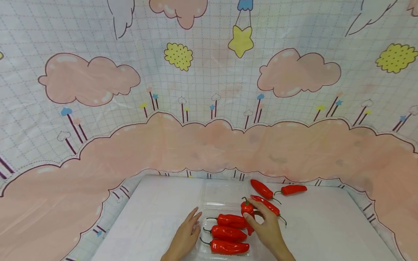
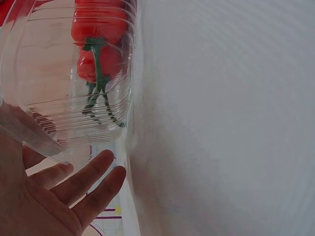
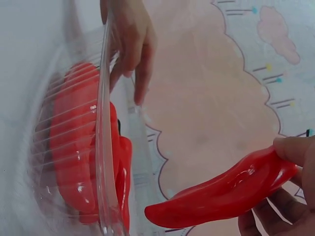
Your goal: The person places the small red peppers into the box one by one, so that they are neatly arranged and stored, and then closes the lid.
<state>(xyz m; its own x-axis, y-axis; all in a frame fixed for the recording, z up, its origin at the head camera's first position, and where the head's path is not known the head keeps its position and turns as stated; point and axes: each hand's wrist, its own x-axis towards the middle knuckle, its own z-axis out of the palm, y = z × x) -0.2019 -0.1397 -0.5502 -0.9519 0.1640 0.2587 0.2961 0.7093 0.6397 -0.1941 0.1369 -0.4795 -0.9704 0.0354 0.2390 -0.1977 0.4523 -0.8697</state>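
Observation:
My right hand [image 1: 266, 226] pinches a red chili pepper [image 1: 247, 208] near its stem end, with the stem up and the tip down at the right side of a clear plastic clamshell box [image 2: 47, 78]. In the right wrist view this pepper [image 3: 221, 194] hangs tilted beside the box wall. Three red peppers lie side by side in the box: a far one [image 1: 228, 220], a middle one [image 1: 226, 232] and a near one [image 1: 229, 247], stems to the left. My left hand [image 1: 186, 233] is at the box's left edge, its fingers [image 2: 101, 194] loosely extended, gripping nothing.
The box's open lid [image 1: 225, 192] lies flat toward the back. Three more peppers rest on the white table [image 1: 156, 203]: one [image 1: 261, 189] right of the lid, another [image 1: 294, 189] farther right, a third [image 1: 269, 206] behind my right hand. A patterned cloth [image 1: 209, 148] hangs behind.

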